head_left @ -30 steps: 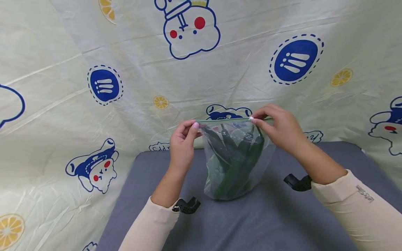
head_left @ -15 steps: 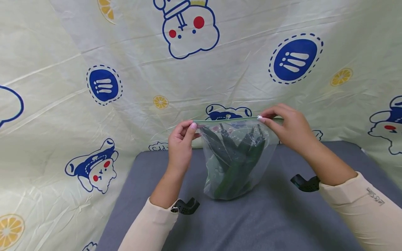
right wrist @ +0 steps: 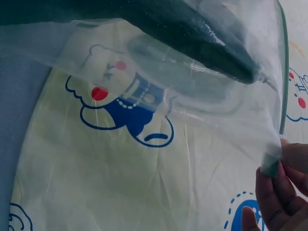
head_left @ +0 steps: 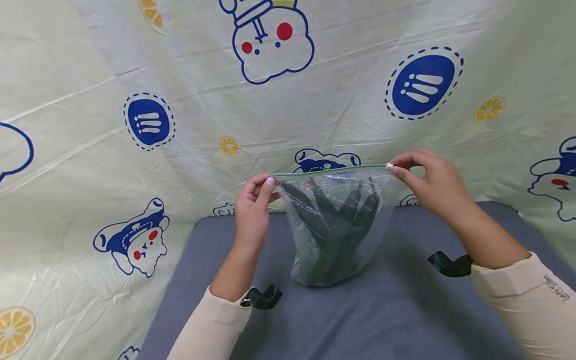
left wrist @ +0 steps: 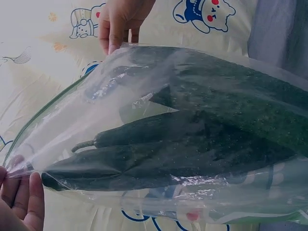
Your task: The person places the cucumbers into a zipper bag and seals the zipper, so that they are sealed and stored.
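A clear zip bag (head_left: 300, 260) with a green seal strip stands on the grey surface. Inside it lean several dark green cucumbers (head_left: 303, 205), stem ends up, also seen through the plastic in the left wrist view as cucumbers (left wrist: 192, 144). My left hand (head_left: 253, 210) pinches the bag's upper left corner between thumb and fingers. At the right end of the strip, my right hand (head_left: 436, 182) pinches the white slider (head_left: 389, 166) between thumb and forefinger. In the right wrist view, the bag corner hangs between the fingers of that right hand (right wrist: 281, 192).
The grey padded surface (head_left: 405, 320) extends under and around the bag. Behind and to the left hangs a pale sheet (head_left: 189, 65) printed with cartoon figures and orange slices. A black camera mount (head_left: 450, 264) sits at the right wrist, another camera mount (head_left: 265, 297) at the left.
My right hand has slid rightward along the seal strip with the slider, to near its right end. My left hand has shifted slightly left, and the bag's top is stretched wider.
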`<state>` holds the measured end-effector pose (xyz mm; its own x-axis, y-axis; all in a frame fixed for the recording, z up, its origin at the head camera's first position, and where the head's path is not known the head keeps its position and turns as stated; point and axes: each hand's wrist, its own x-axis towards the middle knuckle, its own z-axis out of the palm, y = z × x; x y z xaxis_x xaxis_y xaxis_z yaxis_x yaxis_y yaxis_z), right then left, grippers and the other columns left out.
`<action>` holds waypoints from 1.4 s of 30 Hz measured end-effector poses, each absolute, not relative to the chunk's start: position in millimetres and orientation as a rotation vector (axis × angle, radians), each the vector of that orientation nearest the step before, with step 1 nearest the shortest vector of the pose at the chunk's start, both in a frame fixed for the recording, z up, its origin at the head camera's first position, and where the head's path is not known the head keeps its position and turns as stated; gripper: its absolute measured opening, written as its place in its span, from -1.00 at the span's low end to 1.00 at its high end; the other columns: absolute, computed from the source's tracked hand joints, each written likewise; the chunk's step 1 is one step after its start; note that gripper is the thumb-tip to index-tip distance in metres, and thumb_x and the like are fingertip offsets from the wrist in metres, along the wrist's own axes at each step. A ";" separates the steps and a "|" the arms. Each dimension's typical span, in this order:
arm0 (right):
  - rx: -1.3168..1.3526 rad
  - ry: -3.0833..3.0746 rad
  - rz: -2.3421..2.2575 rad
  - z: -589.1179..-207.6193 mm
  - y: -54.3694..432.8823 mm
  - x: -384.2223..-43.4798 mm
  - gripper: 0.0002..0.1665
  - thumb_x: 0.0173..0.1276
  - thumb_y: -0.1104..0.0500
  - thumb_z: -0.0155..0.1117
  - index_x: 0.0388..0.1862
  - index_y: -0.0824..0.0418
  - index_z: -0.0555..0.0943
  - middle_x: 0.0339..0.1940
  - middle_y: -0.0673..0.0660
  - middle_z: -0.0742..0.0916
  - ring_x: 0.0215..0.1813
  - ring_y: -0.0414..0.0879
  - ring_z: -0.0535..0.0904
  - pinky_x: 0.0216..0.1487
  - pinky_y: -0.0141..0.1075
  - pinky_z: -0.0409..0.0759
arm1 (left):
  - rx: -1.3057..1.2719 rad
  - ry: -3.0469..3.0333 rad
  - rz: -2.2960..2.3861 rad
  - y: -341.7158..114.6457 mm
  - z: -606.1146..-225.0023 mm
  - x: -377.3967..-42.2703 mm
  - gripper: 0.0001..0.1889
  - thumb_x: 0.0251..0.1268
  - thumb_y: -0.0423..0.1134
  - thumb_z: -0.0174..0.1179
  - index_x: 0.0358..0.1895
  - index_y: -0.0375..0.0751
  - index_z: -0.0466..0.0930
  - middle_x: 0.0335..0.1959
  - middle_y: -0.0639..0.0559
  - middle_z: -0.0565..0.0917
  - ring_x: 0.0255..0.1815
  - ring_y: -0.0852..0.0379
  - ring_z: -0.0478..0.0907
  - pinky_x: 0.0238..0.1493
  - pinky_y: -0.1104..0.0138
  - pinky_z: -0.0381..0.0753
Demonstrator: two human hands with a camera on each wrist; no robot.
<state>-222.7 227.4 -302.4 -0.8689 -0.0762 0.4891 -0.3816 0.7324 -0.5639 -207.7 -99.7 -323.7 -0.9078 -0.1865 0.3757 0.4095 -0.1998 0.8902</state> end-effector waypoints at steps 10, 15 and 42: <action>0.317 -2.498 0.978 -308.5 238.0 -222.9 -0.64 0.50 -0.02 0.23 0.01 0.24 0.67 0.00 0.22 0.69 0.10 0.14 0.54 -0.04 -0.28 0.42 | -0.209 -1.656 -2.186 -107.6 -324.5 -205.1 -0.89 0.48 -0.38 0.13 -0.07 -0.28 0.62 -0.27 0.16 0.75 -0.15 0.23 0.73 -0.09 0.37 0.78; 0.308 -2.499 1.004 -310.0 237.4 -220.2 -0.64 0.53 -0.03 0.18 0.08 0.19 0.62 -0.03 0.18 0.70 -0.03 -0.18 0.51 -0.22 -0.59 0.38 | -0.216 -1.663 -2.191 -109.0 -323.9 -204.8 -0.90 0.44 -0.42 0.16 -0.08 -0.26 0.61 -0.28 0.15 0.75 -0.17 0.23 0.72 -0.09 0.38 0.78; 0.460 -2.079 1.483 -294.5 231.0 -267.5 -0.74 0.57 0.21 0.08 0.15 0.25 0.47 -0.15 -0.06 0.65 -0.06 -0.37 0.72 0.08 -0.65 0.62 | -0.288 -1.755 -2.062 -111.0 -288.3 -285.3 -0.92 0.39 -0.36 0.26 -0.15 -0.27 0.63 -0.36 0.22 0.76 -0.15 0.21 0.72 0.03 0.35 0.73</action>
